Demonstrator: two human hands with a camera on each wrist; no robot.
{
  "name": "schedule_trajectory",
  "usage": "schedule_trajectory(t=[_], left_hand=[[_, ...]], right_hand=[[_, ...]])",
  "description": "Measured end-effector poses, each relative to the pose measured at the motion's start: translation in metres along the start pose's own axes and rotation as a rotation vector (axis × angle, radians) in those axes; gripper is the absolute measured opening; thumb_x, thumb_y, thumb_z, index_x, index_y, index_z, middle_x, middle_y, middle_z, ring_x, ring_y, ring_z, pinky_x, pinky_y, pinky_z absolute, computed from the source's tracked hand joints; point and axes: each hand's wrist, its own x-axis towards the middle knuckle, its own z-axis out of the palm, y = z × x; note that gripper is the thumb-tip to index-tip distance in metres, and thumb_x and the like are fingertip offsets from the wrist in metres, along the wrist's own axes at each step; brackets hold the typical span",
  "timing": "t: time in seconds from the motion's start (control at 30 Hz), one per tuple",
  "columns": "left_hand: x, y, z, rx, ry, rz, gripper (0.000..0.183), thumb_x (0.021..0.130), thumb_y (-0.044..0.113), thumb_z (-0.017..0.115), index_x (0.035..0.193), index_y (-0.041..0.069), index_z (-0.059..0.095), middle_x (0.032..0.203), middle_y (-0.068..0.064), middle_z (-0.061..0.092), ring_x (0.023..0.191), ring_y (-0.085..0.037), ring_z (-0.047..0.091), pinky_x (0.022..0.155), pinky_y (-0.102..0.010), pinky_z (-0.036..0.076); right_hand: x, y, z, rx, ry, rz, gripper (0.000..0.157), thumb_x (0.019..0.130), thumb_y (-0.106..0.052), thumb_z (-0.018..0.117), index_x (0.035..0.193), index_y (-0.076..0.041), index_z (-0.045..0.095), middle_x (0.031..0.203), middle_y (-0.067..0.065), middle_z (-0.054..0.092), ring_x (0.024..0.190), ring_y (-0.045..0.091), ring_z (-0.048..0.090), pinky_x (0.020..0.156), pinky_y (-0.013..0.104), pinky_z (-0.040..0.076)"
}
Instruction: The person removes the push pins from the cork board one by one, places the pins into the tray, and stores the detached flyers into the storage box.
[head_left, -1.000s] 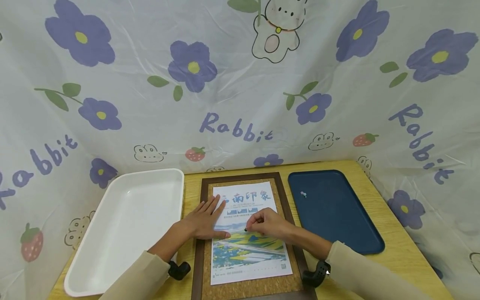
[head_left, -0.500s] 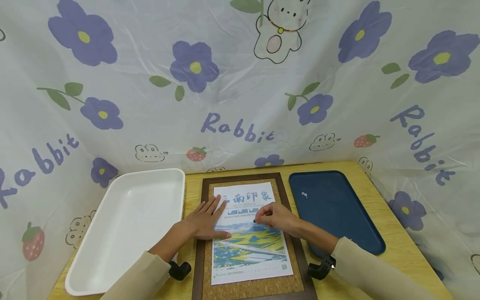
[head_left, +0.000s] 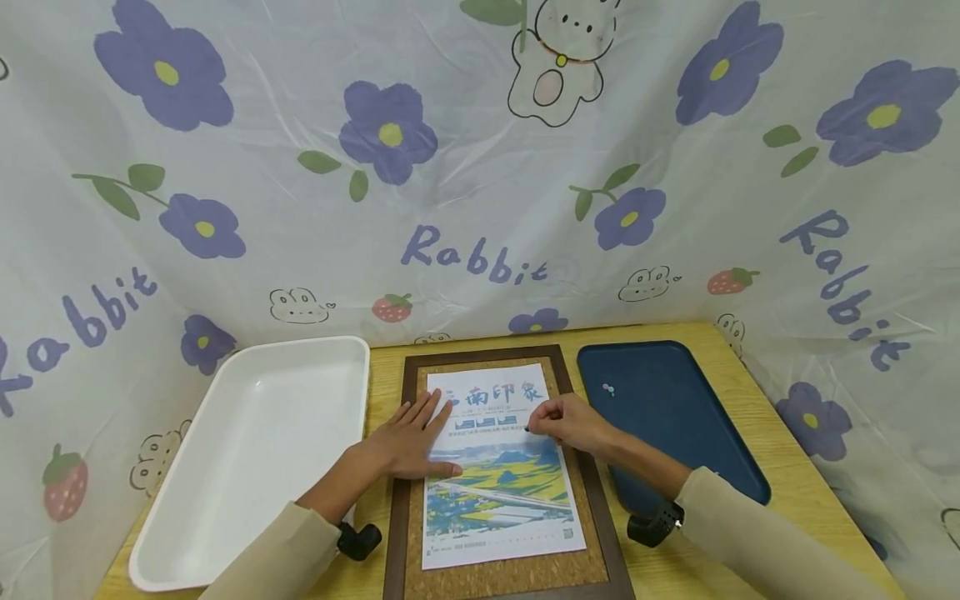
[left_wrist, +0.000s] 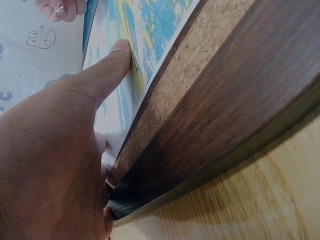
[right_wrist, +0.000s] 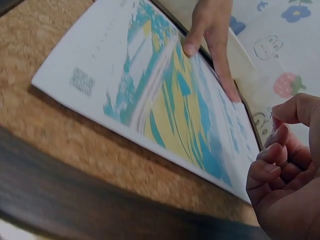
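Observation:
A printed poster (head_left: 502,533) with a blue, green and yellow landscape lies on a cork board (head_left: 517,577) with a brown wooden frame. My left hand (head_left: 405,442) rests over the board's left side with its fingers spread; in the left wrist view its thumb (left_wrist: 112,65) presses on the poster. Above the poster's right edge, my right hand (head_left: 573,423) pinches a small push pin (left_wrist: 60,9) between thumb and fingertips. From the right wrist view, only the pin's thin needle (right_wrist: 271,113) shows clearly, with the other fingers curled in.
To the left of the board stands a large white tray (head_left: 262,450). On the right lies a dark blue tray (head_left: 675,408) with a few small pins (head_left: 608,389). A patterned cloth (head_left: 480,192) hangs behind the wooden table (head_left: 810,533).
My right hand has moved up and to the right across the poster, from its middle to near its right edge, still holding the push pin. My left hand has stayed in place.

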Motion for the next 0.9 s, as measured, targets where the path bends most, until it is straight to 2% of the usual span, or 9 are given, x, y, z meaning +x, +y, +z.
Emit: schedule_trajectory(t=[0.17,0.37,0.43,0.5,0.67,0.87,0.9], left_hand=[[-0.001,-0.001,0.0,-0.001,0.0,-0.002,0.108,0.098,0.072,0.058,0.171,0.005,0.015,0.177,-0.022,0.003,0.164,-0.04,0.005,0.13,-0.057,0.012],[-0.001,-0.002,0.001,-0.001,0.002,-0.004,0.109,0.097,0.073,0.058,0.171,0.006,0.015,0.177,-0.021,0.002,0.164,-0.04,0.005,0.13,-0.057,0.012],[0.0,-0.002,0.001,0.0,0.003,-0.004,0.109,0.097,0.073,0.058,0.171,0.006,0.014,0.177,-0.021,0.002,0.164,-0.04,0.005,0.13,-0.058,0.012],[0.001,-0.003,0.002,0.001,0.005,-0.004,0.109,0.097,0.074,0.058,0.171,0.006,0.014,0.177,-0.021,0.002,0.164,-0.04,0.005,0.13,-0.058,0.012],[0.001,-0.003,0.002,0.001,0.003,-0.002,0.11,0.097,0.074,0.058,0.171,0.006,0.014,0.177,-0.021,0.002,0.164,-0.04,0.005,0.13,-0.058,0.012],[0.001,-0.003,0.002,0.001,0.001,-0.005,0.11,0.097,0.074,0.057,0.171,0.006,0.013,0.177,-0.021,0.001,0.164,-0.04,0.005,0.13,-0.057,0.011],[0.001,-0.003,0.002,0.001,-0.001,-0.006,0.11,0.097,0.075,0.057,0.171,0.006,0.013,0.177,-0.021,0.001,0.164,-0.04,0.004,0.13,-0.057,0.011]], right_hand=[[-0.001,0.004,-0.01,-0.017,0.043,0.014,0.023,0.105,-0.014,0.067,0.105,0.008,0.075,0.083,0.014,0.062,0.068,0.017,0.046,0.064,0.031,0.043],[-0.005,0.007,-0.021,-0.025,0.071,0.031,0.024,0.105,-0.014,0.066,0.101,0.008,0.074,0.078,0.009,0.059,0.064,0.017,0.043,0.062,0.031,0.041],[-0.007,0.009,-0.025,-0.042,0.084,0.032,0.024,0.105,-0.014,0.066,0.098,0.008,0.073,0.081,0.011,0.062,0.063,0.016,0.042,0.062,0.031,0.041],[-0.009,0.013,-0.03,-0.065,0.1,0.029,0.023,0.105,-0.014,0.066,0.099,0.007,0.074,0.091,0.016,0.068,0.064,0.016,0.044,0.063,0.031,0.042],[-0.014,0.022,-0.041,-0.102,0.131,0.024,0.021,0.105,-0.014,0.066,0.102,0.004,0.076,0.104,0.017,0.075,0.068,0.016,0.049,0.065,0.032,0.045],[-0.02,0.03,-0.053,-0.081,0.157,0.038,0.021,0.105,-0.014,0.067,0.101,0.006,0.075,0.105,0.017,0.074,0.069,0.017,0.05,0.065,0.031,0.045],[-0.02,0.031,-0.055,-0.085,0.161,0.043,0.021,0.105,-0.014,0.067,0.1,0.005,0.075,0.101,0.017,0.073,0.068,0.017,0.049,0.064,0.031,0.044]])
